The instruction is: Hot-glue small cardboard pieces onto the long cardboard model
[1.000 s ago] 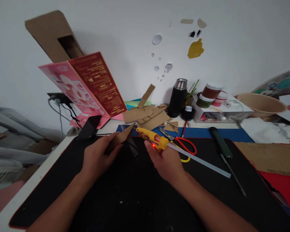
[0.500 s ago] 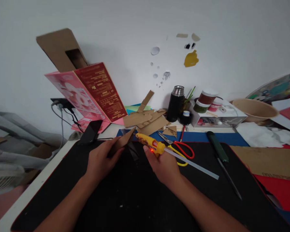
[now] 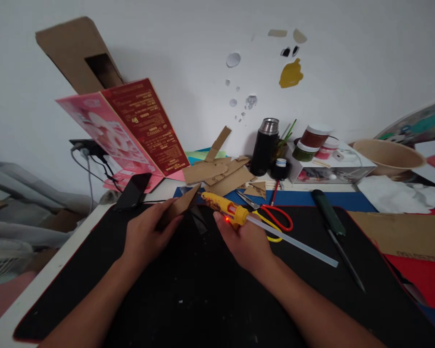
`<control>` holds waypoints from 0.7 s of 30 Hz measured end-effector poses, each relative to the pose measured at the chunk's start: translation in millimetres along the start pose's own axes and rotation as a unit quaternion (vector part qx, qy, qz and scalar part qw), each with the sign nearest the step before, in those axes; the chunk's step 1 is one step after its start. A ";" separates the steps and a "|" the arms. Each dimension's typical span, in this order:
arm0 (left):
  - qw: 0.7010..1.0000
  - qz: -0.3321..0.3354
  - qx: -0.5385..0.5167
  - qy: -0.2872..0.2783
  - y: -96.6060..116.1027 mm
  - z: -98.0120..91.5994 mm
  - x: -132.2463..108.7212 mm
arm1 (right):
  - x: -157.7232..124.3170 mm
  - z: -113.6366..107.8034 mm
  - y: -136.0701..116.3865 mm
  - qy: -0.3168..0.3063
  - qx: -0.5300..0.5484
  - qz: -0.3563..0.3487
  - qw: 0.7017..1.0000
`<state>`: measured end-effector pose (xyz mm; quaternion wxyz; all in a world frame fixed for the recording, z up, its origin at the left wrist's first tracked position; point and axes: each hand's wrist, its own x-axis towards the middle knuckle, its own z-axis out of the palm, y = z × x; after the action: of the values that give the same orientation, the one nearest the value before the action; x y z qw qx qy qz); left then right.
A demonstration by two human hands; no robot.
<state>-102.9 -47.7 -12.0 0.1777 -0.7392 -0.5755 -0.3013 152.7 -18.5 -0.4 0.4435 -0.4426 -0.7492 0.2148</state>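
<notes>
My left hand (image 3: 147,232) grips a folded piece of brown cardboard (image 3: 179,207) between thumb and fingers, its pointed corner up and to the right. In my right hand (image 3: 248,241) is a yellow hot glue gun (image 3: 223,205) with a small red light lit. A long translucent glue stick (image 3: 293,240) sticks out of its back end, towards the lower right. The gun's nozzle end lies close to the cardboard's edge; whether they touch I cannot tell. Behind the gun lie scissors (image 3: 275,217) with red and yellow handles, partly covered by the glue stick and hand.
Under my hands lies a black mat (image 3: 203,299). A green-handled knife (image 3: 328,212) rests on its right side, a phone (image 3: 133,191) at its left back. Behind are cardboard scraps (image 3: 217,171), a black thermos (image 3: 264,147), an ink bottle (image 3: 280,169) and paint jars (image 3: 313,140).
The camera view has tilted slightly, so the background sits higher. Both hands keep their hold; the cardboard and the glue gun stay close together, with hardly any movement between them.
</notes>
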 end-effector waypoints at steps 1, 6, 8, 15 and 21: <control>1.000 0.000 -0.001 0.000 -0.1 0.0 -0.2 | 0.0 0.1 0.4 0.002 0.000 0.000 1.000; 1.000 -0.008 0.000 -0.009 -1.1 0.7 -1.3 | 0.0 -0.1 0.8 -0.001 -0.004 -0.001 1.000; 1.000 -0.010 -0.001 -0.011 -1.7 1.6 -1.7 | 0.1 -0.7 0.3 -0.006 -0.010 0.005 1.000; 1.000 -0.006 -0.011 -0.005 -3.2 3.1 -2.8 | 0.9 -1.8 -0.9 -0.008 -0.008 0.021 1.000; 1.000 -0.009 -0.015 -0.012 -3.0 1.3 -2.6 | 0.8 -0.9 0.3 -0.002 -0.005 0.014 1.000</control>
<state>-105.8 -48.0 -15.0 0.1564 -0.7400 -0.5798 -0.3027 153.5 -17.7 0.2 0.4363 -0.4550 -0.7449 0.2184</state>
